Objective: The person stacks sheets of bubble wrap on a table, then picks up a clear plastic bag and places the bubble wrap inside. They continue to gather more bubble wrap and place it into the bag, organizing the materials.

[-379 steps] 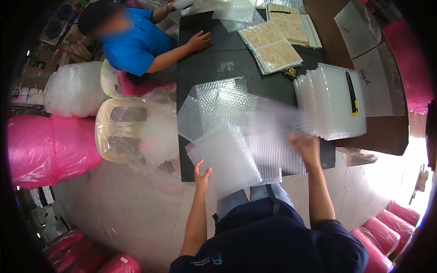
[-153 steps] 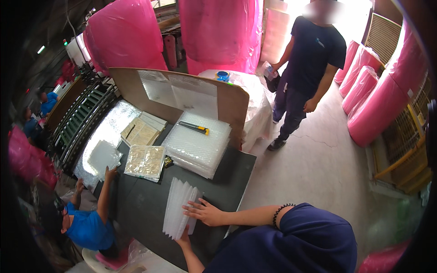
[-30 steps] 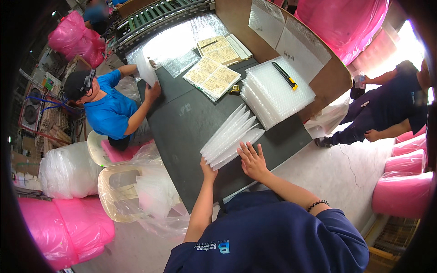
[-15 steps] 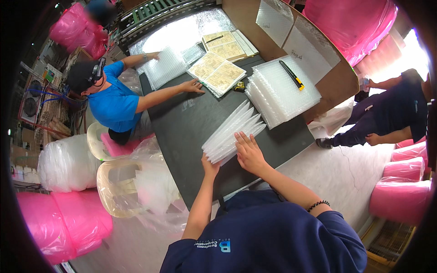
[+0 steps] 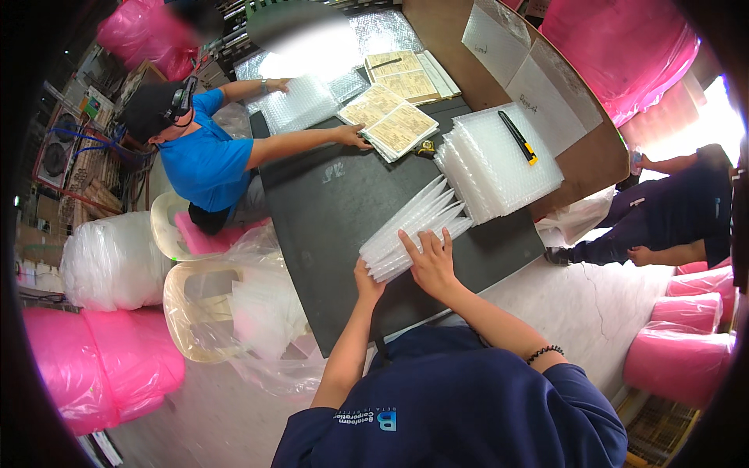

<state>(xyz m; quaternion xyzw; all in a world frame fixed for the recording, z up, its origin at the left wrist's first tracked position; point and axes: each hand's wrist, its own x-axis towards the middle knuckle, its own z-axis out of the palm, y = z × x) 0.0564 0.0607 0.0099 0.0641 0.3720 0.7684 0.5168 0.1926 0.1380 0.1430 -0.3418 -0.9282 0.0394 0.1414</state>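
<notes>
A fanned bundle of bubble wrap sheets [image 5: 402, 238] stands partly on edge over the dark tabletop in front of me. My left hand [image 5: 367, 282] grips its near left end, the fingers partly hidden behind the sheets. Against the near right side rests my right hand [image 5: 431, 261], fingers spread along the sheet edges. Beyond the bundle lies a thick stack of flat bubble wrap sheets [image 5: 488, 175], with a black and yellow utility knife [image 5: 519, 138] on top. A tape measure [image 5: 425, 149] sits just left of that stack.
Across the dark table [image 5: 312, 226], a co-worker in a blue shirt [image 5: 207, 152] touches printed papers [image 5: 390, 117] and bubble wrap [image 5: 300, 105]. A cardboard panel [image 5: 573, 156] borders the far right. Cream chairs [image 5: 183, 312] stand left; another person [image 5: 671, 207] is at right, near pink rolls [image 5: 679, 359].
My right hand's fingers have spread further apart on the bundle. The co-worker's near hand has moved onto the papers' edge. The whole view has shifted slightly.
</notes>
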